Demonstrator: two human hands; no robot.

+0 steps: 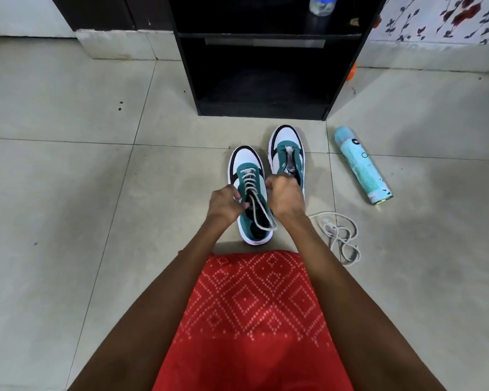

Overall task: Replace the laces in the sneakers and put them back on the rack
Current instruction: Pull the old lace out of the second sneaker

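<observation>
Two teal, white and black sneakers stand side by side on the tiled floor, toes pointing at the rack. The left sneaker (244, 165) is laced with a whitish lace (259, 214) whose ends loop back over its opening. My left hand (225, 203) pinches one lace end at the sneaker's left side. My right hand (285, 197) grips the other end at its right side. The right sneaker (287, 142) has no lace, and my right hand covers its heel. A loose white lace (340, 235) lies coiled on the floor to the right.
The black shoe rack (261, 108) stands just beyond the sneakers, its lower shelf open and dark. A light blue spray can (362, 165) lies on the floor at the right. A plastic jar (321, 5) sits on an upper shelf. Red patterned cloth (254, 320) covers my lap.
</observation>
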